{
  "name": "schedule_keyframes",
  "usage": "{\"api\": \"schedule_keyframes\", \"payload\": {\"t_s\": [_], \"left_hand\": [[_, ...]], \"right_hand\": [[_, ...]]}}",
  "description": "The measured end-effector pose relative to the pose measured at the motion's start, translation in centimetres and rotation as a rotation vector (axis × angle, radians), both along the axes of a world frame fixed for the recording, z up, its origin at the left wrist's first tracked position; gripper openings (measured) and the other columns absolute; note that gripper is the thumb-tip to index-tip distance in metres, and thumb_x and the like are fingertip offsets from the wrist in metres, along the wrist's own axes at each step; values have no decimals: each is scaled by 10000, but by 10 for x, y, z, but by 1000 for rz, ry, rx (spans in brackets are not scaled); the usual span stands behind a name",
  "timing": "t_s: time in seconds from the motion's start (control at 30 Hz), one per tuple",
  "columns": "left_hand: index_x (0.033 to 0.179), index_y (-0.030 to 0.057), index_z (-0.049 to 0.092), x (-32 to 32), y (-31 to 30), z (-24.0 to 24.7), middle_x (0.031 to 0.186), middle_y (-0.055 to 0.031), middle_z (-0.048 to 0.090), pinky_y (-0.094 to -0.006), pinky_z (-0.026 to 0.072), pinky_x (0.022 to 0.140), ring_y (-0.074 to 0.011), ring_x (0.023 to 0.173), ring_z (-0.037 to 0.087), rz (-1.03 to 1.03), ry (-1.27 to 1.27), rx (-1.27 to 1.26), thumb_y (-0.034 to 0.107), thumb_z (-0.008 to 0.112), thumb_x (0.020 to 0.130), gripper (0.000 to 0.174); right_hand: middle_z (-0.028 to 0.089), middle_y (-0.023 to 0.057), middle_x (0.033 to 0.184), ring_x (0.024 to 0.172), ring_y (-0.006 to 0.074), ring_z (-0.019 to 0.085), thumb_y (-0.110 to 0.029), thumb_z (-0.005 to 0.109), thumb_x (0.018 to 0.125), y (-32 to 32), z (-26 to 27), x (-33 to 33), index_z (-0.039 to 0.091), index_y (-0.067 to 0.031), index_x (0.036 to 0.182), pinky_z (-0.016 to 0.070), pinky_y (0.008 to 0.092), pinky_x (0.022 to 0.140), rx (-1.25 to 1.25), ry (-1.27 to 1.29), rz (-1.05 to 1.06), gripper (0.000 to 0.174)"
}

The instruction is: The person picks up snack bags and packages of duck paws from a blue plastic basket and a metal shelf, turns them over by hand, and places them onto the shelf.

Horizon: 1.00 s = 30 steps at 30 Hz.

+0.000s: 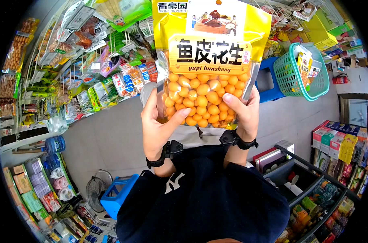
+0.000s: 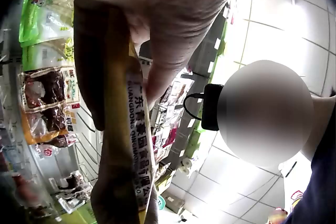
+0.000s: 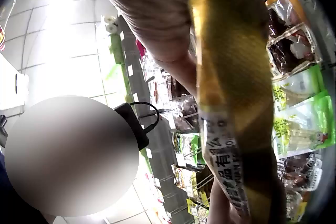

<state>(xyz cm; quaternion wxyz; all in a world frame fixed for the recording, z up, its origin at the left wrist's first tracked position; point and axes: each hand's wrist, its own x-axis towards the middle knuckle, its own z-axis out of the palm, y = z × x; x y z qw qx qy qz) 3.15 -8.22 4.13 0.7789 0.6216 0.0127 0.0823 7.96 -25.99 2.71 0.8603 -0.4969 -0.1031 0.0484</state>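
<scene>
A yellow-topped bag of coated peanuts is held upright in front of the chest, its printed front facing the head camera. Round orange peanuts show through its clear lower part. My left hand grips the bag's lower left side, thumb lying across the front. On the lower right side, my right hand holds it the same way. Most of the other fingers are hidden behind the bag. The left wrist view shows the bag's printed bottom edge close up; in the right wrist view the bag's yellow underside hides part of the hand.
Packaged snacks hang and lie on racks at the left. A green basket stands on a blue stool at the right. Another blue stool and a fan are lower left. A compartmented shelf stands lower right.
</scene>
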Motion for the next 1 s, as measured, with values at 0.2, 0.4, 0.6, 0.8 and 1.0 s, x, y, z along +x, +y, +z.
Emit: {"api": "schedule_keyframes", "payload": {"t_s": [0.2,0.4,0.6,0.8,1.0], "left_hand": [[1115,-76,445,-1,-4,2,1068,-126,577,-262,449,829,-149,964,562,57,36,51,-10,674,739,445],[1145,-82,424,-2,-5,-1,1076,-136,575,-267,446,830,-163,963,563,189,-53,58,-17,664,746,470],[1160,-77,414,-2,-4,1,1102,-141,560,-268,445,838,-162,972,558,199,-40,-20,-31,656,747,481],[1152,-65,408,-1,-3,2,1100,-132,554,-272,456,836,-164,979,556,150,-45,-14,-30,672,731,498],[1174,-52,363,-1,-3,2,1105,-137,535,-293,473,838,-176,988,554,68,-46,-2,-51,711,678,605]], "right_hand": [[559,142,1116,999,200,573,34,632,760,-4,0,1,428,36,1181,491,321,832,18,60,70,467],[563,140,1107,966,194,591,50,654,734,-3,6,-1,404,23,1203,515,293,787,-50,119,182,532],[570,124,1098,954,182,596,46,700,690,0,11,-3,396,21,1196,519,275,764,-148,153,191,591],[537,122,1138,1011,175,560,46,741,639,2,9,-6,372,15,1213,492,293,825,-113,81,168,683],[472,125,1206,1067,183,519,66,748,608,0,5,-6,303,10,1265,467,313,872,-151,72,163,795]]}}
